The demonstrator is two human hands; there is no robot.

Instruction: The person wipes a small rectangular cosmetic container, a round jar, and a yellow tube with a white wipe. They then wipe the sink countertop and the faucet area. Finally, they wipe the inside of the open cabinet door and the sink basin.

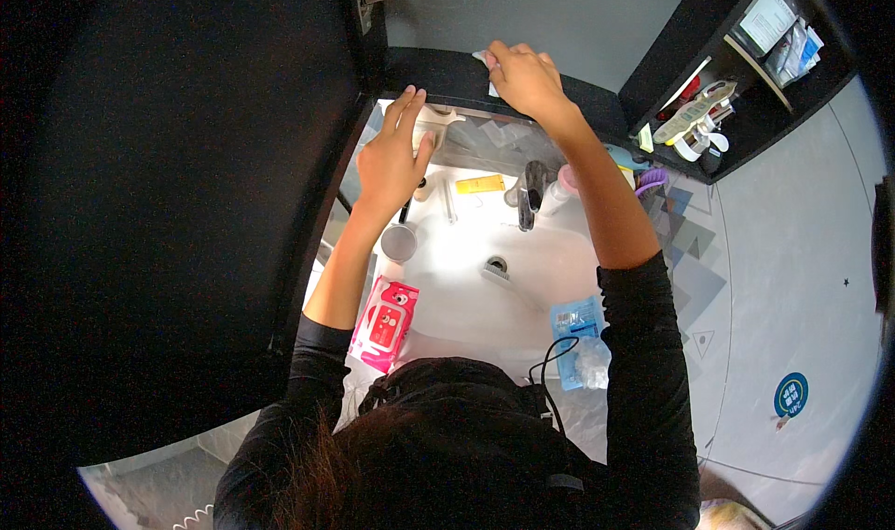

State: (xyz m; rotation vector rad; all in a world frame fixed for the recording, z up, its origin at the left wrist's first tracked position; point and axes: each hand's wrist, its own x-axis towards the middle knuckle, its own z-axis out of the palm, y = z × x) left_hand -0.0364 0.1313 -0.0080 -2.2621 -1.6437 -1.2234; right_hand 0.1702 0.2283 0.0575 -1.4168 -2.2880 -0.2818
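My right hand (pixel 526 81) presses a white wipe or tissue (pixel 493 90) against the black shelf (pixel 444 72) of a wall cabinet. Most of the wipe is hidden under the fingers. Further left, my left hand (pixel 393 165) holds nothing; its fingertips touch the shelf's front edge and its thumb is spread apart. Behind the shelf rises the cabinet's grey back panel (pixel 524 12). Below both hands lies a white washbasin (pixel 447 306) with a dark faucet (pixel 533 194) and a small grey brush (pixel 496 271) by the drain.
A large black cabinet door (pixel 175 180) hangs open at left. Filled side shelves (pixel 759 75) stand at right. Around the basin are a pink wipes pack (pixel 384 324), a blue packet (pixel 577 320), a yellow tube (pixel 480 184), a round grey-topped container (pixel 399 242) and a purple hairbrush (pixel 652 180).
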